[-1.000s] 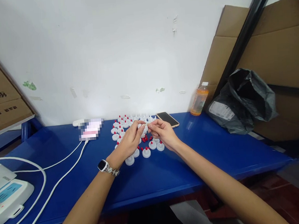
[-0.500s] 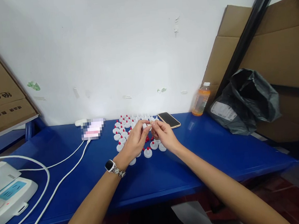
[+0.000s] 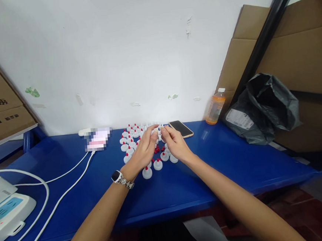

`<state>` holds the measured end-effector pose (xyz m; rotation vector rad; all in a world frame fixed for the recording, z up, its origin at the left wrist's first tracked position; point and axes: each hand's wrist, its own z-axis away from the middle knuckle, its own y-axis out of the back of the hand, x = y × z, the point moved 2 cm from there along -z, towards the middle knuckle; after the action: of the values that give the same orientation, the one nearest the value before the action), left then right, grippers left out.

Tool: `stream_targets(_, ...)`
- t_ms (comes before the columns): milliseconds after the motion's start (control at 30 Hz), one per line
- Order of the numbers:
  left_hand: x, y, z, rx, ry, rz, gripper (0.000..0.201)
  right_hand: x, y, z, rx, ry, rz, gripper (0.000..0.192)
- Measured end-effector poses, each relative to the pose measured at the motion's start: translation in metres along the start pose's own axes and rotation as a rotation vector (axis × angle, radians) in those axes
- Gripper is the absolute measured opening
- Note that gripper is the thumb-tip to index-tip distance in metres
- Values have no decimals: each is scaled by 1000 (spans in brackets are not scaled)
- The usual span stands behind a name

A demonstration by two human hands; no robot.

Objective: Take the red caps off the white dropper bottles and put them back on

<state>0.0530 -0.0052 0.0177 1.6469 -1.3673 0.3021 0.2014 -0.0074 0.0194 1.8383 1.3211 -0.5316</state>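
Several white plastic caps with red tips (image 3: 158,164) stand in a cluster on the blue table (image 3: 183,185), with loose red bits (image 3: 156,149) among them. My left hand (image 3: 145,147), a watch on its wrist, lies low over the cluster with its fingers stretched toward the far caps. My right hand (image 3: 174,143) is beside it, fingers curled, and the fingertips of both hands almost meet over the far white caps (image 3: 134,132). What the fingertips grip is too small to make out.
A phone (image 3: 181,128) lies just right of the caps, with an orange drink bottle (image 3: 215,107) and a black plastic bag (image 3: 263,108) beyond it. On the left are a pink pack (image 3: 98,138), white cables (image 3: 58,202) and a white device (image 3: 6,210). Cardboard leans at both sides.
Both hands have dropped from a raised pinch on a small white piece and reached further back over the caps. One more cap now stands at the cluster's near edge.
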Motion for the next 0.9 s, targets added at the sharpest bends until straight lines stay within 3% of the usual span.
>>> stream_targets(167,-19,11,-5,13,-37,-190,44,23,22,-7,-64,4,329,24)
stream_targets(300,-21,13,-6,9,-70,-239,43,36,26,-10,-186,-41,501,15)
stream_targets(767,-13,11,-5,3,-98,-236,43,44,17,-18,-265,-96,584,24)
stream_targets(900,-14,11,-5,-1,-90,-239,43,51,23,-21,-147,-164,585,28)
